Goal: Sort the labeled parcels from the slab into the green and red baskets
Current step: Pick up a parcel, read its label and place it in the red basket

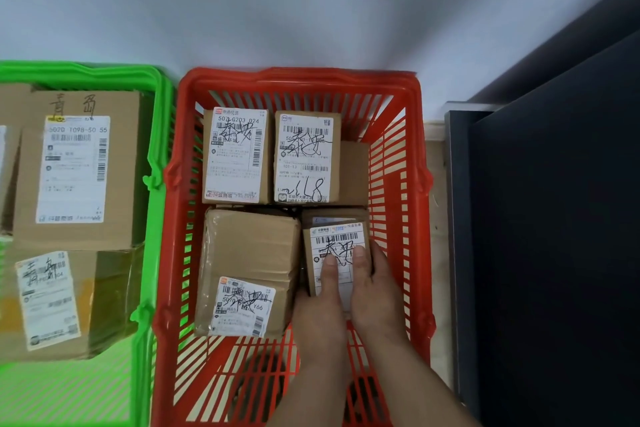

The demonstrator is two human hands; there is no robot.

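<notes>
Placement step. Both hands, left hand (320, 302) and right hand (375, 288), clasp a small parcel (337, 253) from either side, thumbs on its label, inside the red basket (298, 80). Next, probably: release, withdraw clear of the parcels just beyond and left of the hands.

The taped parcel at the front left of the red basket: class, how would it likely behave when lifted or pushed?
The taped parcel looks like a squat cardboard box, so probably stiff and unlikely to tip. Its glossy tape may feel slippery. Parcels beside it in the red basket would likely block a push.
</notes>
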